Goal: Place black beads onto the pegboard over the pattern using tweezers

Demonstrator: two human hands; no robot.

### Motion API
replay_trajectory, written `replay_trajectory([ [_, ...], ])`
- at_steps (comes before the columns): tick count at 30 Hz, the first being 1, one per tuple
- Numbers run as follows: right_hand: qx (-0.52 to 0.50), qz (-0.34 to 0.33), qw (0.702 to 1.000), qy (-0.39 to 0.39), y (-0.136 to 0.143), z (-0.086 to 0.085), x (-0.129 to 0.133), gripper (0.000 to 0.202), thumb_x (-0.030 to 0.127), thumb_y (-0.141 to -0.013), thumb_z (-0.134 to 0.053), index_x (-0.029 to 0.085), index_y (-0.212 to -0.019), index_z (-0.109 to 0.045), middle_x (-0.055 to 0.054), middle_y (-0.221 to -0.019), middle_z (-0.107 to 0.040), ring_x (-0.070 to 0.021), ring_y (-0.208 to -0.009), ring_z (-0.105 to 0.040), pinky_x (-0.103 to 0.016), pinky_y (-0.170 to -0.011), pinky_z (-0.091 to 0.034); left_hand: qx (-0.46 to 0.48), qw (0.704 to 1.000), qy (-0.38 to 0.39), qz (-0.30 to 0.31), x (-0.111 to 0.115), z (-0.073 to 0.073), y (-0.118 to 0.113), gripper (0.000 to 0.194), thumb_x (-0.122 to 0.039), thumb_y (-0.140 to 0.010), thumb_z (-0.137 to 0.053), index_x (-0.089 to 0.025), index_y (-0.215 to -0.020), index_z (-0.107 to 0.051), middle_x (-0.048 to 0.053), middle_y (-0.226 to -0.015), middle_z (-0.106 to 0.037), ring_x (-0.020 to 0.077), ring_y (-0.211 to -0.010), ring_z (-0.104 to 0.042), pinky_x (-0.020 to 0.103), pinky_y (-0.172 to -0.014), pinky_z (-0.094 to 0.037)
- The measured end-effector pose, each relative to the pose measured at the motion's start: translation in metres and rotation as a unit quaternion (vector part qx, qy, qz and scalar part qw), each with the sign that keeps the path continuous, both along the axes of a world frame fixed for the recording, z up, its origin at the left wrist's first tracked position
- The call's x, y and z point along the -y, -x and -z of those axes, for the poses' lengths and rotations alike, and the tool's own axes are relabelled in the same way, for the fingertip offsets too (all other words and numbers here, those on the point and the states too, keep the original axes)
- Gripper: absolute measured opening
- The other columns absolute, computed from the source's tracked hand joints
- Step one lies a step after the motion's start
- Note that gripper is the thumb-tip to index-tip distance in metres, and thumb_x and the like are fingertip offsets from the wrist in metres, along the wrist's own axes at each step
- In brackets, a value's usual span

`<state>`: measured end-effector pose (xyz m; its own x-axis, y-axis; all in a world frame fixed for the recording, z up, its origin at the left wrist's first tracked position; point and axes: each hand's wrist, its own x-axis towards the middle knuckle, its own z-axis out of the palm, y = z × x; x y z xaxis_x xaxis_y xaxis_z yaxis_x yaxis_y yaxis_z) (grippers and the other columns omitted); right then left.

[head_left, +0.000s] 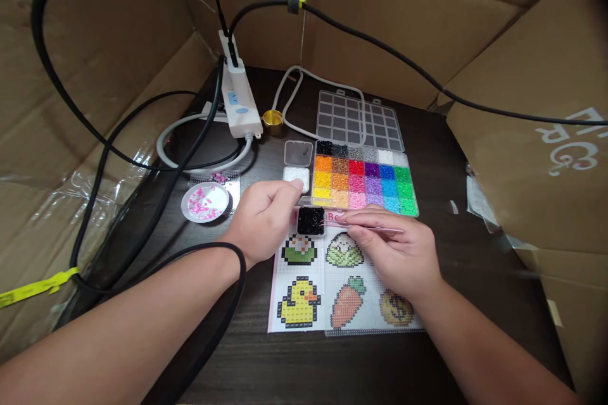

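Observation:
My left hand [266, 218] is closed at the left edge of a small open box of black beads [311, 221], its fingers partly hidden behind the thumb. Pink tweezers [375, 226] are pinched in my right hand [401, 253], their tips at the black beads. Under both lies a pattern sheet [297, 326] with a duck, a carrot and other pixel pictures; a clear pegboard [375, 331] covers its right part. Behind the hands stands a sectioned box of coloured beads [365, 178], and a small box of white beads [295, 178] is by my left thumb.
A white dish [205, 202] of pink and white beads stands left on another pegboard [234, 183]. Behind are a power strip [241, 101], a gold cup [273, 120] and an open lid [358, 119]. A black cable [237, 253] crosses my left forearm. Cardboard walls [394, 25] surround the table.

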<state>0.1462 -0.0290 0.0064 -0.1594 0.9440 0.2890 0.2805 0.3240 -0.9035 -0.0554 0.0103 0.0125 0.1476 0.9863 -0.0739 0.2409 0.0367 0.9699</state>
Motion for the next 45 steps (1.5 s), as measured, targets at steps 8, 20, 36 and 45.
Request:
replay_trajectory([
  [8,0.005,0.008,0.999,0.043,0.001,0.000,-0.001,0.017,0.014,-0.085,-0.065,0.021,-0.095,-0.077,-0.007,-0.097,-0.077,-0.0181,-0.090,-0.073,-0.031,-0.081,-0.059,0.061,0.996,-0.039,-0.060,-0.002,0.002,-0.001,0.018,-0.026,-0.087,-0.052,-0.019,-0.071,-0.047,-0.006,-0.057,-0.038,0.0069,-0.049,-0.033,0.020,-0.044,-0.028],
  [20,0.021,0.016,0.996,0.081,0.002,0.000,-0.001,0.015,0.020,-0.085,-0.066,0.022,-0.094,-0.078,-0.006,-0.098,-0.077,-0.0190,-0.093,-0.073,-0.032,-0.086,-0.059,0.031,0.998,-0.040,-0.029,-0.002,0.000,-0.005,0.011,-0.025,-0.084,-0.059,-0.018,-0.078,-0.052,-0.006,-0.061,-0.047,0.0065,-0.051,-0.042,0.020,-0.047,-0.035],
  [36,0.011,0.051,0.997,0.051,0.000,-0.003,0.001,0.013,0.018,-0.083,-0.069,0.025,-0.089,-0.078,-0.001,-0.091,-0.078,-0.0164,-0.082,-0.075,-0.026,-0.077,-0.062,0.015,0.999,-0.039,-0.022,-0.002,0.002,-0.006,0.014,-0.026,-0.084,-0.059,-0.017,-0.074,-0.053,-0.004,-0.062,-0.050,0.0075,-0.054,-0.045,0.021,-0.051,-0.037],
  [45,0.016,0.067,0.997,0.042,-0.019,-0.007,0.004,0.013,0.019,-0.083,-0.069,0.027,-0.088,-0.077,-0.001,-0.085,-0.078,-0.0179,-0.076,-0.074,-0.028,-0.067,-0.063,0.012,0.999,-0.037,-0.021,-0.001,0.002,-0.006,0.014,-0.026,-0.083,-0.060,-0.017,-0.075,-0.053,-0.004,-0.062,-0.050,0.0083,-0.053,-0.046,0.021,-0.049,-0.037],
])
